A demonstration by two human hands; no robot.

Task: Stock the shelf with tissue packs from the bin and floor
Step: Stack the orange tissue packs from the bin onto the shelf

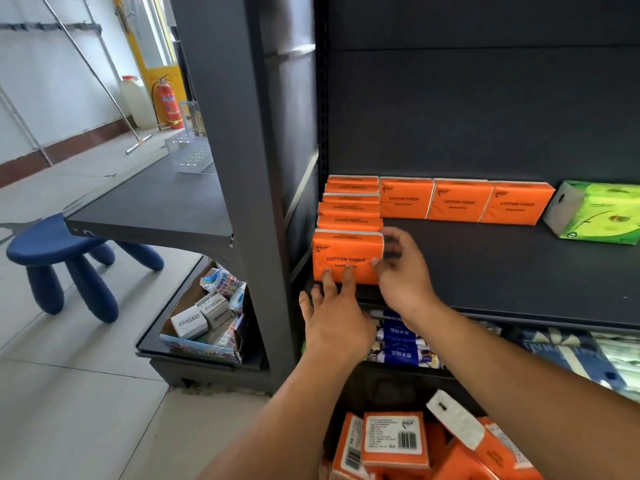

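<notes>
Head camera: the front orange plastic-wrapped tissue pack (346, 258), printed COTTON TISSUE, stands upright at the front left corner of the dark grey metal shelf board (502, 271). The left hand (332, 317) reaches up from below this pack, its fingers straight and slightly spread, with the tips touching the pack's lower front face. The right hand (401, 271) is at the pack's right edge, thumb against the front face and fingers curled by the top right corner. They are blurred, so whether they pinch the pack cannot be told.

Directly behind the pack, a file of matching orange packs (349, 209) runs to the back panel. To the right of that file, three more orange packs (459, 200) line the back, and further right lies a green tissue pack (595, 213). Below the front pack, blue-and-white wrapped packs (398, 341) fill a lower shelf, and lower still is a heap of orange packs (394, 441).

Left of the pack rises a dark upright post (242, 168). Beyond it a neighbouring dark board (156, 202) carries a clear plastic box (190, 154). Under that board sits a cardboard box of small cartons (204, 323). Further left stand a blue plastic stool (69, 261) on the pale tiled floor (69, 393), a red fire extinguisher (169, 102) and a white jug (136, 102).
</notes>
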